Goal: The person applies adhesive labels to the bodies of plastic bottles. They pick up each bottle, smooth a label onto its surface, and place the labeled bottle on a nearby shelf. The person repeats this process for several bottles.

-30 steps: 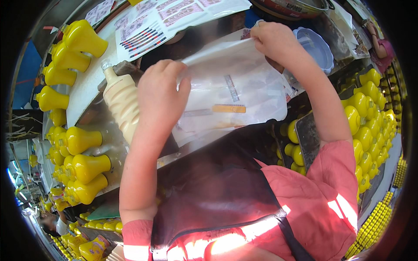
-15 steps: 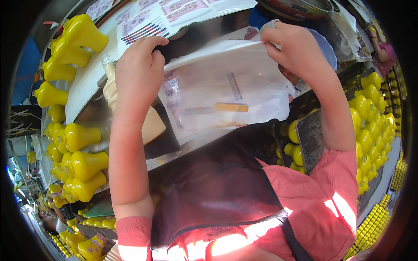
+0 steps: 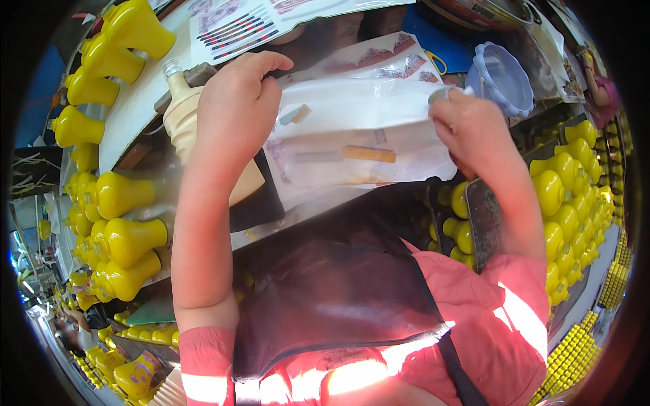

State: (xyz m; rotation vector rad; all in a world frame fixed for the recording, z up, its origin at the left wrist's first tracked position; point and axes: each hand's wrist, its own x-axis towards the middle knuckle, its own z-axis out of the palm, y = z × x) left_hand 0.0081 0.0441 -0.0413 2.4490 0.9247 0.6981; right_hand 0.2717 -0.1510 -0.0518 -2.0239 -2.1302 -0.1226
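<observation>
My left hand and right hand each pinch an upper corner of the clear plastic bag, stretched flat over the bench, probably to open it; cream bottle beneath.

bag centre, between left hand and right hand | bottle under left hand, left of bag | vase-shaped bottles far left | tub behind right hand | more bottles right
</observation>
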